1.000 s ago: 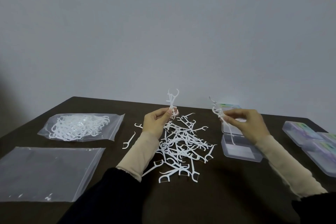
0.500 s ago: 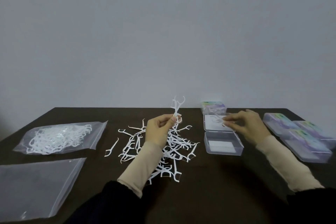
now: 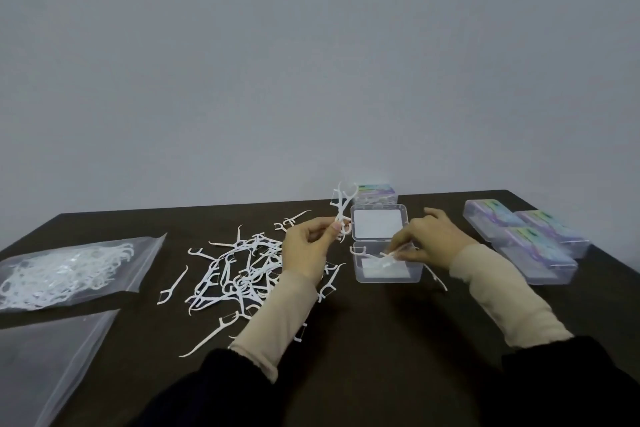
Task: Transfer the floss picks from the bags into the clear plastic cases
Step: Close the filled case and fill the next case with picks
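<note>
On the dark desk (image 3: pixel 381 340), an open clear case (image 3: pixel 388 267) sat just beside a loose heap of floss picks (image 3: pixel 235 274). At its rim, the right hand (image 3: pixel 433 239) pinched a few picks (image 3: pixel 384 256) over the tray. Left of the case, the left hand (image 3: pixel 304 246) pinched an upright bunch of picks (image 3: pixel 343 208). Far left lay a filled bag (image 3: pixel 69 270); closed cases (image 3: pixel 533 239) lay at right.

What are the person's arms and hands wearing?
Both hands, the left hand and the right hand, are bare: no gloves or rings that I can see. Each forearm has a snug beige sleeve reaching the wrist, with a loose black outer sleeve over it nearer the elbow.
</note>
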`<control>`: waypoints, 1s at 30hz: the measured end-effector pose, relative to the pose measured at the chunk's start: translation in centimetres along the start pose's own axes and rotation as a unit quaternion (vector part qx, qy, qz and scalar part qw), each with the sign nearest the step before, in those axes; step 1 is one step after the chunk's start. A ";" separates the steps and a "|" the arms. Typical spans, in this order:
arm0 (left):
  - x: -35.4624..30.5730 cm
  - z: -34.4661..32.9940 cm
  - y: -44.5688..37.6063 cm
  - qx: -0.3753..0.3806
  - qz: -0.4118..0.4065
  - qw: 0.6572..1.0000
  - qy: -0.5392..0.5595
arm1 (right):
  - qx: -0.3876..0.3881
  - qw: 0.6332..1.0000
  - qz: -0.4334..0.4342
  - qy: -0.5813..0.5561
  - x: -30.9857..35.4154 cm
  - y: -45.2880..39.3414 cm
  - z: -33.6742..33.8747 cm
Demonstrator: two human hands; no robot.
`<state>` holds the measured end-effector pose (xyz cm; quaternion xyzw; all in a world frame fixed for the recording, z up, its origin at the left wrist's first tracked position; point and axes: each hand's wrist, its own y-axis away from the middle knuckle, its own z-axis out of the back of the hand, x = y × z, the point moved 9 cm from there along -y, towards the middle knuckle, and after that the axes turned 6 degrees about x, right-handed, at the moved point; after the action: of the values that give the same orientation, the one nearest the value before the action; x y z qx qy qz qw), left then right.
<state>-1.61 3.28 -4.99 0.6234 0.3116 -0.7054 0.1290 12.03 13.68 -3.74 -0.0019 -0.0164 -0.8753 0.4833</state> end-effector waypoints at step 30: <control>-2.9 -8.4 0.5 0.112 -0.176 0.728 -0.653 | 0.131 0.955 -0.264 0.024 -5.3 3.6 -1.6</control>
<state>5.89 7.33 -2.56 -0.0471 0.1734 -0.9783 0.1031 17.88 16.20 -5.36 0.0871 -0.1197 -0.9617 0.2308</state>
